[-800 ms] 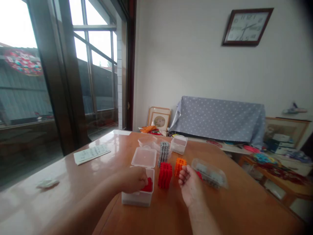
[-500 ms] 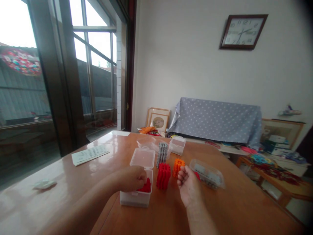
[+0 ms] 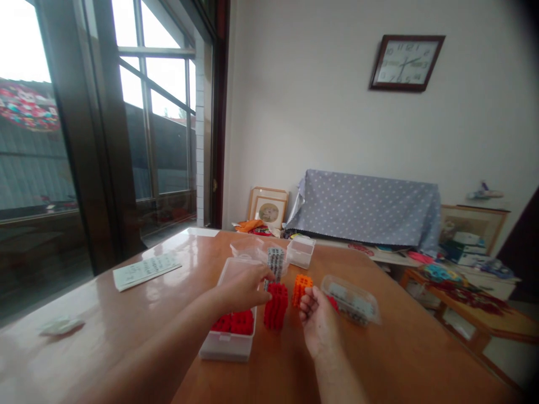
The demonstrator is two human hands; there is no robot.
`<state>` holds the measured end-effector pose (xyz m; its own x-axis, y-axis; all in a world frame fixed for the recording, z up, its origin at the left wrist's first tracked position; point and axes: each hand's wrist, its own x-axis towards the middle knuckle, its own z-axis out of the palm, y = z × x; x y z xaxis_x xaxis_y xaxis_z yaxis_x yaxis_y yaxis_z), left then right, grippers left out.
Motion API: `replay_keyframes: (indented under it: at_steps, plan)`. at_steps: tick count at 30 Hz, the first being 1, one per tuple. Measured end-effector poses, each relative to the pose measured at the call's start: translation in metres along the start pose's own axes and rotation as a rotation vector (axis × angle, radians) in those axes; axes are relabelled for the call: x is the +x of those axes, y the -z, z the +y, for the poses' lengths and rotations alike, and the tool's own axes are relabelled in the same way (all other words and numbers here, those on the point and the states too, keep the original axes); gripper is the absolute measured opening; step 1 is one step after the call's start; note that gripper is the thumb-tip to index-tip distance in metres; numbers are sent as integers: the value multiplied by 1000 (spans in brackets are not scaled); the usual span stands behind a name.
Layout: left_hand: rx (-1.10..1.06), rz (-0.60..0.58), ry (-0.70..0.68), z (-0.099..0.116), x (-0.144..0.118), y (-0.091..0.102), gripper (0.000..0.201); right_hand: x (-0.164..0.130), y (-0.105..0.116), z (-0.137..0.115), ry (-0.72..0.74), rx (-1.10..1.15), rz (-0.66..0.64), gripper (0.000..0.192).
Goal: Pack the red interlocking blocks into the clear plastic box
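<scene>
My left hand point(image 3: 244, 287) hovers over an open white plastic box point(image 3: 227, 349) that holds red pieces point(image 3: 236, 322). Its fingertips are pinched together at the top of a red block stack point(image 3: 275, 307); whether they hold a piece is hidden. My right hand point(image 3: 316, 320) rests on the wooden table point(image 3: 400, 348) just right of that stack, fingers curled in, nothing visible in it. An orange block point(image 3: 301, 287) stands right behind the red stack, and a grey stack point(image 3: 275, 261) stands farther back.
A clear clamshell container point(image 3: 351, 300) lies right of my right hand. A small white box point(image 3: 300, 252) sits at the back. A sheet of paper point(image 3: 145, 269) and a crumpled white scrap point(image 3: 59, 325) lie at the left, near the window.
My left hand has lifted out of the white box and moved right and forward to the top of the red stack. My right hand has stayed put. The view has shifted slightly.
</scene>
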<state>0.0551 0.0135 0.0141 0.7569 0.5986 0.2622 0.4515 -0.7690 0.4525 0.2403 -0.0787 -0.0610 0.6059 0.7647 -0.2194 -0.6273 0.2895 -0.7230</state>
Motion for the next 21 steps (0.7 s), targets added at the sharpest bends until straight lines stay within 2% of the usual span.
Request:
replay_keyframes:
  at_steps: [4,8,15,21]
  plan:
    - [18,-114,27,-2,10,-3,58,1,0,0,-2,0,-3,22]
    - [37,-157,27,-6,15,-4,59,2,0,0,-1,-5,1,23]
    - [9,-153,8,-10,18,-6,55,3,-1,-1,1,-12,-1,25]
    - [-25,-136,-10,-1,15,1,55,2,-1,-2,-7,-9,-2,25]
